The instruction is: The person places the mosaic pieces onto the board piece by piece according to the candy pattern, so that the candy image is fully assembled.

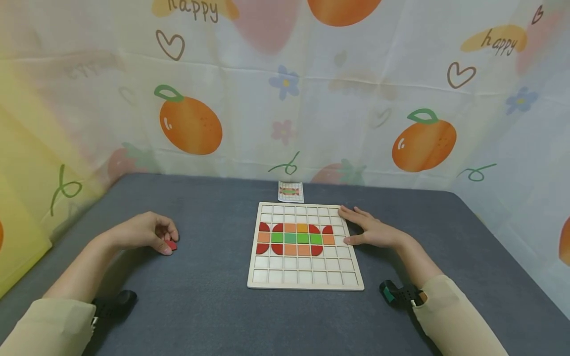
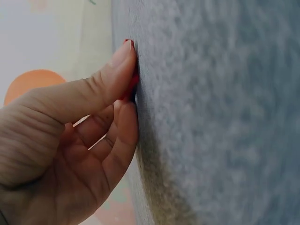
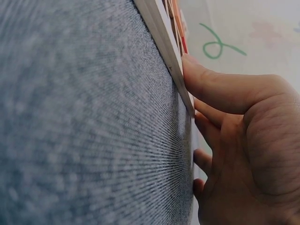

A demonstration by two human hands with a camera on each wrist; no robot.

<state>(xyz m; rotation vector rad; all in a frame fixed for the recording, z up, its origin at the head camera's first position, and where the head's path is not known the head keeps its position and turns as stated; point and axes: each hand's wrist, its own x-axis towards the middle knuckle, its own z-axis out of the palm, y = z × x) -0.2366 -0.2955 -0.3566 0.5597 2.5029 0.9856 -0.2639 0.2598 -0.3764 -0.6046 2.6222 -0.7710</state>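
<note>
On the left of the table my left hand pinches a small red tile between thumb and fingers, low over the cloth. The left wrist view shows a red edge of the tile between thumb and fingertips; most of it is hidden. My right hand rests on the right edge of a pale wooden grid board, fingers spread, thumb on the rim. Red rounded, orange and green tiles fill several cells across the board's middle rows.
Behind the board lies a small pattern card with a coloured grid design. Dark grey cloth covers the table. A fruit-printed curtain hangs along the back. Black straps with devices sit on both wrists.
</note>
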